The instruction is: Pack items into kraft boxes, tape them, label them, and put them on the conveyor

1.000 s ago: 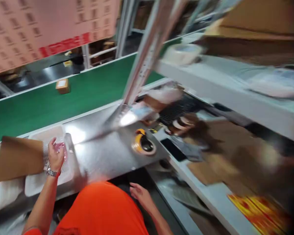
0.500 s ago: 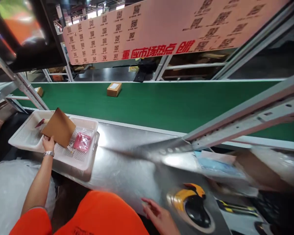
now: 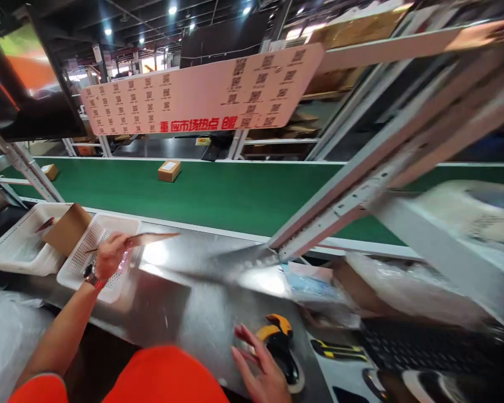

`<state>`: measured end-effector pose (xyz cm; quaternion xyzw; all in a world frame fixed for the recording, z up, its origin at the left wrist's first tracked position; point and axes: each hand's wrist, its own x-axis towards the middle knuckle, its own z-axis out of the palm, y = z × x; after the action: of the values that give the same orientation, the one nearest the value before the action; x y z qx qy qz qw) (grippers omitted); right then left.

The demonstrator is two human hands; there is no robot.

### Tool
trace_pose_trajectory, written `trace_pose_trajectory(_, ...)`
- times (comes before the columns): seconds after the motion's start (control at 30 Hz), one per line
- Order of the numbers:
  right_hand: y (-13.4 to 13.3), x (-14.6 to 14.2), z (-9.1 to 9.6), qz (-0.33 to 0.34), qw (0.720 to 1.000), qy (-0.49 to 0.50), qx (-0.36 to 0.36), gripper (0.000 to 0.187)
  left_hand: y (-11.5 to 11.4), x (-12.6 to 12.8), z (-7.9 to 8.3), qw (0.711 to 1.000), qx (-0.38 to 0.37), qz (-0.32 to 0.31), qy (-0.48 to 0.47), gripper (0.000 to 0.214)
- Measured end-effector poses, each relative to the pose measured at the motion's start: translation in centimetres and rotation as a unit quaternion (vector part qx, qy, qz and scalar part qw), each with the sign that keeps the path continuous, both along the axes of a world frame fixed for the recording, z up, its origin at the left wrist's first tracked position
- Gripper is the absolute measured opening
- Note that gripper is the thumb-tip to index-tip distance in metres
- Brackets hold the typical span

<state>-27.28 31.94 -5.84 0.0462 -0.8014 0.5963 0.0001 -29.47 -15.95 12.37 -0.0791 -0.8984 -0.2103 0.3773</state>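
My left hand point(image 3: 111, 254), with a watch on its wrist, is closed on a thin flat brown piece of cardboard point(image 3: 155, 238), seen almost edge-on above the right white basket point(image 3: 105, 291). A pink plastic-wrapped packet point(image 3: 124, 261) lies in that basket, partly behind the hand. Another brown cardboard sheet point(image 3: 69, 229) leans between this basket and the left white basket point(image 3: 8, 260). My right hand point(image 3: 260, 366), its fingers apart and holding nothing, is over the metal table beside a yellow-and-black tape dispenser point(image 3: 282, 350).
Behind the metal table point(image 3: 168, 308) runs a green conveyor point(image 3: 235, 190) carrying a small carton point(image 3: 169, 170). A slanting metal post point(image 3: 331, 196) rises at the right. Yellow-and-black cutters point(image 3: 338, 350), a keyboard point(image 3: 424, 344) and plastic bags point(image 3: 403, 280) lie to the right.
My left hand has moved right, from the large cardboard sheet to over the right basket, now with a thin brown piece in it. My view has swung right and up.
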Motion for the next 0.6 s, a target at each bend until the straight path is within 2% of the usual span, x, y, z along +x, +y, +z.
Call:
trace_pose_trajectory(0.07, -1.2, -0.7, 2.3, -0.015, 0.995, 0.097, 0.024, 0.076, 6.2, -0.7, -0.1, 0.990, -0.083, -0.107, -0.024, 0.033)
trace_pose_trajectory(0.13, -2.5, -1.2, 4.3, -0.013, 0.985, 0.165, 0.041, 0.081, 12.2, -1.2, -1.0, 0.967, -0.139, -0.204, -0.061, 0.032)
trace_pose_trajectory(0.2, -3.5, -1.5, 5.5, 0.016, 0.983, 0.180, 0.023, 0.067, 17.1, -1.6, -2.8, 0.937, -0.163, -0.290, -0.106, 0.034)
trace_pose_trajectory(0.27, -3.9, -1.7, 5.2, 0.048, 0.990, 0.131, -0.018, 0.045, 20.2, -2.2, -4.9, 0.919, -0.152, -0.334, -0.141, 0.038)
trace_pose_trajectory(0.33, -3.4, -1.5, 3.8, 0.039, 0.996, 0.048, -0.066, 0.042, 21.2, -2.8, -7.2, 0.938, -0.089, -0.293, -0.161, 0.043)
trace_pose_trajectory(0.4, -2.3, -1.0, 1.6, -0.022, 0.994, -0.028, -0.107, 0.051, 20.4, -3.4, -9.4, 0.971, 0.031, -0.164, -0.169, 0.054)
trace_pose_trajectory(0.43, -1.6, -0.6, 0.5, -0.053, 0.990, -0.053, -0.119, 0.055, 19.7, -3.7, -10.4, 0.976, 0.102, -0.085, -0.174, 0.064)
trace_pose_trajectory(0.5, -0.4, 0.2, -1.4, -0.088, 0.984, -0.083, -0.133, 0.057, 18.0, -4.3, -12.3, 0.952, 0.222, 0.041, -0.206, 0.088)
trace_pose_trajectory(0.57, 0.2, 1.0, -2.6, -0.078, 0.982, -0.104, -0.140, 0.054, 17.0, -4.9, -14.0, 0.901, 0.306, 0.098, -0.290, 0.095)
trace_pose_trajectory(0.6, 0.3, 1.3, -2.9, -0.071, 0.980, -0.112, -0.147, 0.054, 16.9, -5.2, -14.6, 0.880, 0.333, 0.097, -0.325, 0.091)
